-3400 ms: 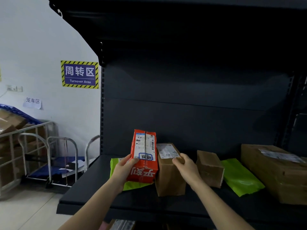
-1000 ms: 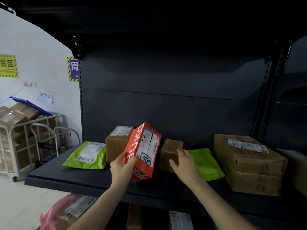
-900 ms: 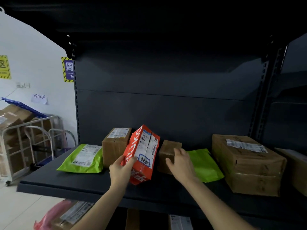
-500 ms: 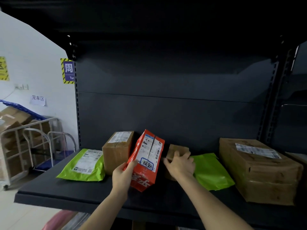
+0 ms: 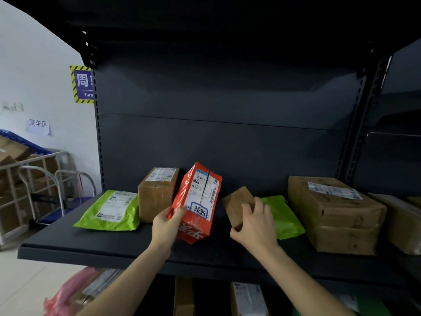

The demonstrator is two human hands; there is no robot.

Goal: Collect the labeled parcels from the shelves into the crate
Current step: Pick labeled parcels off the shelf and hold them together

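My left hand (image 5: 167,226) grips the red box (image 5: 197,201), tilted above the shelf (image 5: 102,246); my right hand (image 5: 255,222) grips the small brown box (image 5: 235,202), tipping it; picking step; next, check its label; no crate visible.

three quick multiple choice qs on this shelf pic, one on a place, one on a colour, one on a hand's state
1. On the shelf, the big box sits: A far left B on the right C in the middle
2. The left hand holds a carton that is: A blue B white C red
3. The right hand: A grips the small box B hangs open C lies flat on the shelf
Key: 1 B, it stands right of both hands; 2 C, red sides; 3 A, its fingers curl round that box.
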